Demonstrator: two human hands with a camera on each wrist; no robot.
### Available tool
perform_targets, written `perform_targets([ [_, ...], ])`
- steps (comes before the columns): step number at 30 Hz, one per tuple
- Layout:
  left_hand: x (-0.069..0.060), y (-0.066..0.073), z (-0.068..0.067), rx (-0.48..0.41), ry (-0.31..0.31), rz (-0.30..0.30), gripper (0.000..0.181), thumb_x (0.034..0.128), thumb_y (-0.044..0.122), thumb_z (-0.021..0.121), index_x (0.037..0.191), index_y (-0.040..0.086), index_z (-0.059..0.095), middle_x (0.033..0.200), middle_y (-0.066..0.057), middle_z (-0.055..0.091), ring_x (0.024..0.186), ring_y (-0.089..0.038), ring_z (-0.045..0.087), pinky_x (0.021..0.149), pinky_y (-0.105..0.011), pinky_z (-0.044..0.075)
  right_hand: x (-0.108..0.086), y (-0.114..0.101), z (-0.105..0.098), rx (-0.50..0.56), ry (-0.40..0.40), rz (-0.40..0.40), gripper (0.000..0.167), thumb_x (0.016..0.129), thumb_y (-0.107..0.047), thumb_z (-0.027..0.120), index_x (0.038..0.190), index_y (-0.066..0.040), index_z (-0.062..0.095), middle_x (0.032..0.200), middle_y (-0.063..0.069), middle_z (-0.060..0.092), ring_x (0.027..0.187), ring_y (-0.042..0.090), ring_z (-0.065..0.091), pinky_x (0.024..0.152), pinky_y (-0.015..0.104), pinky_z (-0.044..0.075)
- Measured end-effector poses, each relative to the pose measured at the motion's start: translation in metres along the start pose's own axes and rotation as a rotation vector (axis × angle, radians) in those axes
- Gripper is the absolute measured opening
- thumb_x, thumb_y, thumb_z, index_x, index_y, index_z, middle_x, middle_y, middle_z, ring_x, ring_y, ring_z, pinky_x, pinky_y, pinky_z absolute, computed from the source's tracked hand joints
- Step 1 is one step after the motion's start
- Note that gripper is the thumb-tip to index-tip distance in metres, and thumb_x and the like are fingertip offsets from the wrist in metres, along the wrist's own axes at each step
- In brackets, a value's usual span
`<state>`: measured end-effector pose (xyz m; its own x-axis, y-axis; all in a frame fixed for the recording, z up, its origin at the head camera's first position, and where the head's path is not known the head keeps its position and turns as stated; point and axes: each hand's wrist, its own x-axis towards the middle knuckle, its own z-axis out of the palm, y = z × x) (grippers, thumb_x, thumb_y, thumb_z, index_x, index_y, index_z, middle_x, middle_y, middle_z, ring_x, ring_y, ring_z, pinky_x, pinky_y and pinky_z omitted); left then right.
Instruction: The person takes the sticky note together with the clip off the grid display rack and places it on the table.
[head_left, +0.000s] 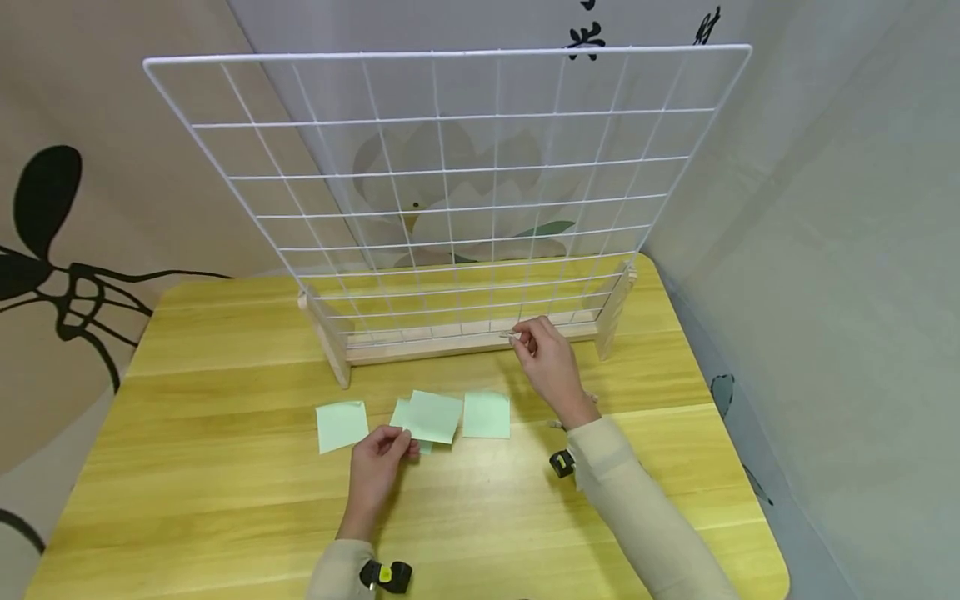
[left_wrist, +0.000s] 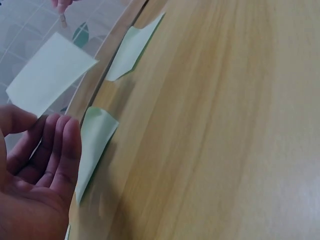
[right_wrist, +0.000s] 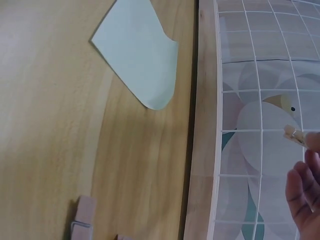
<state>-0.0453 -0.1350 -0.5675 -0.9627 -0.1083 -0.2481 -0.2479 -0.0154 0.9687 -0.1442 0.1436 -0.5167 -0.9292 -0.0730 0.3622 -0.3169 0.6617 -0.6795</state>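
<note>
My left hand (head_left: 377,468) pinches a pale green sticky note (head_left: 436,416) by its near corner and holds it above the table. Another green note lies partly hidden beneath it. My right hand (head_left: 551,367) is raised before the lower wires of a white wire grid (head_left: 468,212). Between its thumb and finger it pinches a small wooden clothespin (right_wrist: 294,134), small in the head view but plain in the right wrist view. In the left wrist view the held note (left_wrist: 50,75) tilts up from the thumb and fingertips.
One green note (head_left: 342,426) lies to the left and one (head_left: 487,415) to the right of the held one. Wooden feet and a crossbar (head_left: 420,350) support the grid on the table (head_left: 225,467). More clothespins (right_wrist: 82,217) lie under the right forearm.
</note>
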Motion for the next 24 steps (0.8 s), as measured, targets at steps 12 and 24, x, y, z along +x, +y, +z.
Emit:
perform_targets([
  [12,-0.004,-0.003,-0.011,0.032,-0.115,-0.054,0.007,0.0932,-0.008,0.060,0.091,-0.015,0.061,0.081,-0.027,0.066,0.069,-0.030,0.068,0.068,-0.039,0.062,-0.002,0.003,0.001,-0.010,0.013,0.026,0.013,0.092,-0.008,0.070,0.104,-0.004,0.067,0.087,-0.002,0.055,0.070,0.011,0.053,0.056,0.025,0.049],
  [24,-0.008,-0.009,-0.019,0.050,-0.117,-0.084,0.005,0.0920,-0.010,0.059,0.092,-0.015,0.060,0.079,-0.024,0.066,0.068,-0.027,0.067,0.068,-0.038,0.062,-0.006,0.008,0.003,-0.025,0.018,0.030,0.013,0.092,-0.009,0.070,0.104,-0.005,0.066,0.085,-0.003,0.054,0.069,0.011,0.052,0.061,0.028,0.053],
])
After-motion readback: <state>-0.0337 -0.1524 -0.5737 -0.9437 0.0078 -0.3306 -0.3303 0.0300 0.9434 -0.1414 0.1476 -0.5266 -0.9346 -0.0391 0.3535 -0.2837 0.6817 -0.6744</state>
